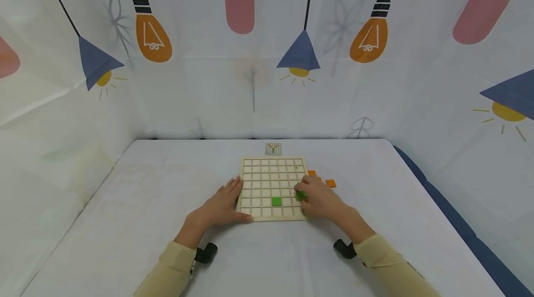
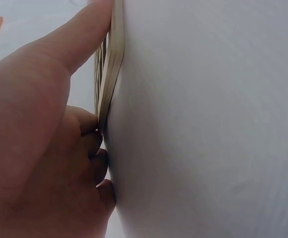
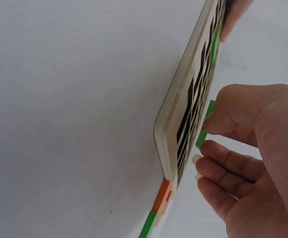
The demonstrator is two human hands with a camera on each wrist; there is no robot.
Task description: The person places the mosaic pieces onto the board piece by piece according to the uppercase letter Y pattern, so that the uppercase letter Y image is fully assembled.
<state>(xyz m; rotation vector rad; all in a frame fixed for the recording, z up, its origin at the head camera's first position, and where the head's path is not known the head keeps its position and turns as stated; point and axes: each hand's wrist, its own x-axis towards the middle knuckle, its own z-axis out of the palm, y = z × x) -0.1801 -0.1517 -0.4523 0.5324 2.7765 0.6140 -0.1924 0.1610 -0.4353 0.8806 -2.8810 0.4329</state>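
White lamp-printed cloth (image 1: 187,97) hangs beyond, and a white desk (image 1: 125,223) spreads under, a square, pale wooden grid board (image 1: 264,184). At its near left corner the left hand (image 1: 221,205) rests, thumb spread wide; over its rightmost column the right hand (image 1: 323,199), the nearer one, pinches a flat, green, square tile (image 1: 301,195).

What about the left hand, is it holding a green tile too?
No, the left hand touches the edge of the wooden board, while the right hand pinches a green tile.

No lettering, brand, number or sign can be read.
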